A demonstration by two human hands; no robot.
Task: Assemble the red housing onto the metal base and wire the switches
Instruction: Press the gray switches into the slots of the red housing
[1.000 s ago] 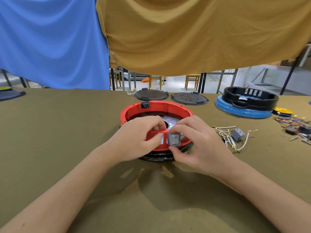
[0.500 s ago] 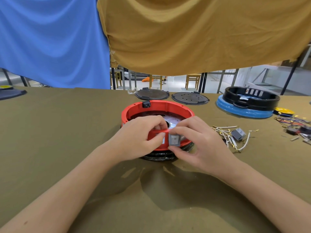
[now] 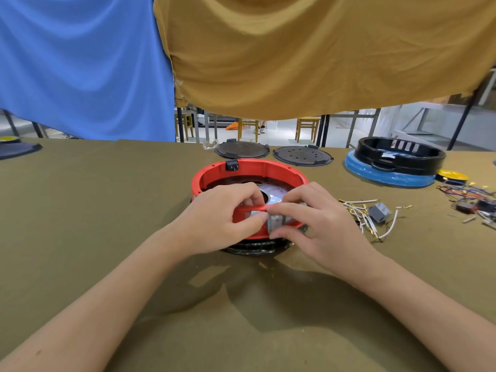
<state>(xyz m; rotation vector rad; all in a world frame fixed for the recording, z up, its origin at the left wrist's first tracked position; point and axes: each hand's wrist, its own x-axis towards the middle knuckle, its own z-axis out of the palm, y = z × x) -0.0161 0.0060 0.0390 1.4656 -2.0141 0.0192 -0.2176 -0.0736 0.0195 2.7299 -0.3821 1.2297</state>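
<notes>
Since a second ago the right hand [image 3: 319,224] has shifted its grey switch [image 3: 275,222] slightly deeper into the near wall of the red housing [image 3: 249,170], while the left hand [image 3: 222,218] has barely moved. On the olive tabletop [image 3: 94,210], the housing sits at centre over the metal base [image 3: 271,187], with a black-and-blue unit [image 3: 394,163] at 2 o'clock and loose wires [image 3: 367,216] at 3 o'clock. The left grip is clamped on the housing's near rim at 6 o'clock, the right grip pinched on the switch just beside it.
</notes>
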